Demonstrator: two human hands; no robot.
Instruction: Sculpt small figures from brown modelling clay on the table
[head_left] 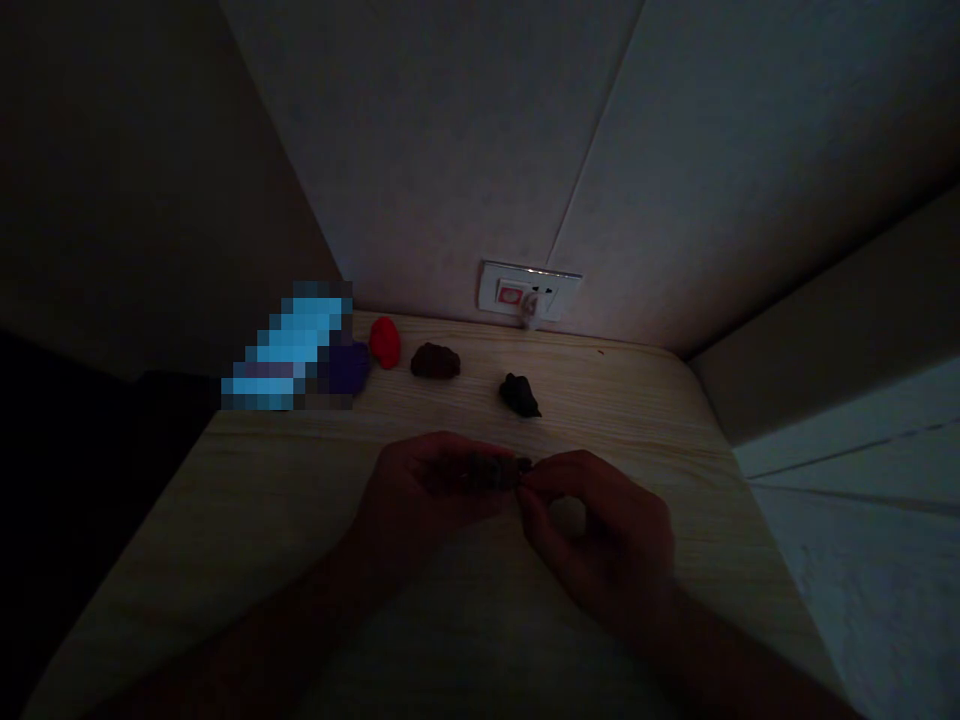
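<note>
The wood-grained worktop (315, 500) lies under your hands; your left hand (409, 500) cradles a dark, bumpy piece (491, 473), and your right hand (626, 530) seems to pinch its tip, fine shaping work, I'd judge, calling for light pressure. Ahead of your hands sit clay-like lumps: ridged brown lump (436, 361), tapered black lump (519, 395), smooth, rounded red lump (385, 342).

Bare hands (427, 495) and forearms (739, 650)
</note>
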